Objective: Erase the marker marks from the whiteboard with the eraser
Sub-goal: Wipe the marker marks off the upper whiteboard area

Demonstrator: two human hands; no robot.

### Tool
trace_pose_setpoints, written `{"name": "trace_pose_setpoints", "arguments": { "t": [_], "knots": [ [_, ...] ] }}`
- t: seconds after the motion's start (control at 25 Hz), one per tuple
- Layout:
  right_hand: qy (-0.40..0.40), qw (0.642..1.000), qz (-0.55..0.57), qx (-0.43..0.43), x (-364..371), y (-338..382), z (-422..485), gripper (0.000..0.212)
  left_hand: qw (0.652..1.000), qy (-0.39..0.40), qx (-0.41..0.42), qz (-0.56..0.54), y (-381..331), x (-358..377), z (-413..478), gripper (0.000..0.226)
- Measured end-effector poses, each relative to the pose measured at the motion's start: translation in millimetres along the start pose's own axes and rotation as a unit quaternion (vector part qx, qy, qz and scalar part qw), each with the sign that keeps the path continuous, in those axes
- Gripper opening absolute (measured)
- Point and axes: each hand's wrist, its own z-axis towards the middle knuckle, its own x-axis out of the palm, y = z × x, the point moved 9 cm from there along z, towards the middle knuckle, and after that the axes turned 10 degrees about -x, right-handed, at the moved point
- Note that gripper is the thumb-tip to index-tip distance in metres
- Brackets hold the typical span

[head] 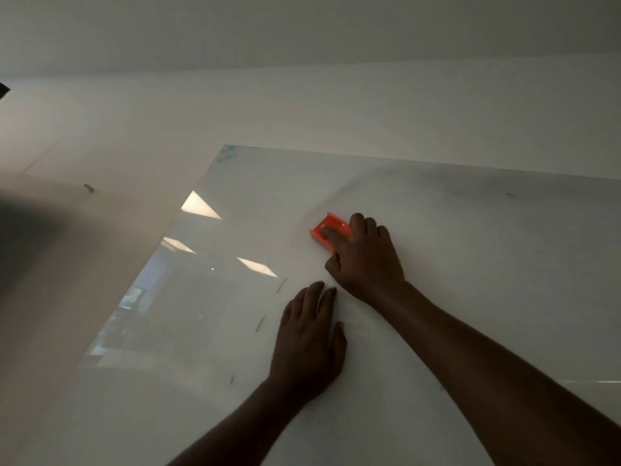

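**Light eraser, slick board: press from above**

Nearest me, my left hand (309, 338) lies flat on the whiteboard (470, 280), its fingers straight and holding nothing. It looks to be bracing the sheet. At its 10 o'clock sit short dark marker strokes (260, 322).

Beyond it, at 1 o'clock, my right hand (366, 253) holds the orange eraser (327, 233) down on the board. The fingers are curled over it, and one lies along the recessed top.

I judge the eraser to be light, rigid plastic that could skate on this glossy surface. I would pinch its sides and bear down evenly.

Farthest off, at the board's 11 o'clock corner, faint teal marks (226, 154) show.
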Motion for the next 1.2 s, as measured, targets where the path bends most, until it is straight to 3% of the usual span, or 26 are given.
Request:
{"name": "trace_pose_setpoints", "arguments": {
  "t": [0.08,0.16,0.28,0.36,0.4,0.48,0.56,0.64,0.68,0.76,0.8,0.84,0.88,1.04,1.12,1.2],
  "knots": [
    [0.026,0.997,0.022,-0.068,-3,6,-22,0.057,0.999,-0.008,0.028,0.022,32,-21,6,0.051],
    [0.042,0.994,0.015,-0.103,-8,-1,-32,0.058,0.998,-0.036,-0.036,0.048,92,-45,18,0.055],
    [0.001,0.999,-0.028,0.029,-16,-32,-13,0.057,0.987,-0.023,-0.149,0.055,165,-49,26,0.064],
    [-0.012,0.991,-0.041,0.128,-16,-28,-7,0.055,0.987,-0.021,-0.156,0.044,180,-39,24,0.060],
    [-0.004,0.990,-0.022,0.138,-11,-8,-10,0.055,0.987,-0.025,-0.152,0.040,183,-36,23,0.058],
    [0.014,0.999,0.033,0.039,6,66,-30,0.056,0.988,-0.032,-0.146,0.035,186,-35,23,0.055],
    [0.037,0.987,0.068,-0.141,13,140,-65,0.056,0.988,-0.029,-0.145,0.032,187,-35,22,0.053],
    [0.043,0.967,0.056,-0.245,10,130,-55,0.056,0.989,-0.029,-0.144,0.030,187,-35,22,0.053],
    [0.057,0.976,0.028,-0.207,9,101,-34,0.056,0.989,-0.030,-0.145,0.030,188,-35,21,0.054],
    [0.031,0.999,-0.021,0.005,1,21,4,0.054,0.988,-0.027,-0.148,0.027,188,-34,20,0.055],
    [0.009,0.996,-0.026,0.088,-3,4,6,0.052,0.988,-0.026,-0.149,0.027,188,-34,20,0.056],
    [-0.001,0.994,-0.006,0.113,-3,15,4,0.052,0.988,-0.026,-0.149,0.027,188,-34,21,0.056],
    [0.007,0.996,0.023,0.091,3,47,-4,0.053,0.988,-0.025,-0.148,0.028,188,-34,21,0.057],
    [0.052,0.980,0.109,-0.160,21,192,-89,0.059,0.989,-0.020,-0.143,0.029,186,-37,22,0.055],
    [0.044,0.972,0.094,-0.210,13,170,-86,0.059,0.990,-0.027,-0.136,0.027,185,-39,22,0.055],
    [0.048,0.990,0.023,-0.128,10,96,-55,0.059,0.990,-0.031,-0.135,0.019,187,-40,22,0.054]
  ]
}}
